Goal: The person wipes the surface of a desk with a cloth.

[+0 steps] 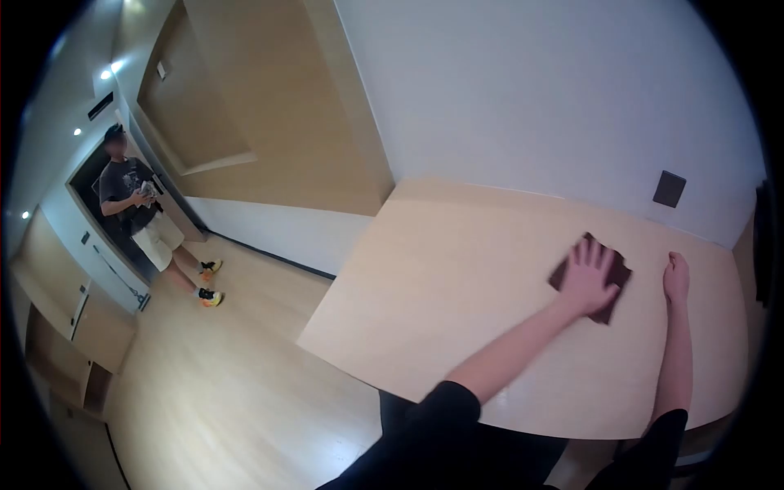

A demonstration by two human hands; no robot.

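Note:
A dark maroon cloth [614, 304] lies on the pale wooden table [441, 278]. My left hand [590, 282] rests flat on top of it, fingers spread and pressing it to the surface, so the cloth's middle is hidden under the palm. To the right of the cloth, my right hand [676, 279] is by the tabletop with its fingers curled into a loose fist. Nothing shows in that fist, and it is apart from the cloth.
A white wall with a dark socket plate [670, 189] borders the table's far side. At left, another person [131, 196] stands near a doorway, holding something greyish. A floor mop [140, 298] leans by the wall, near an open cabinet [53, 335].

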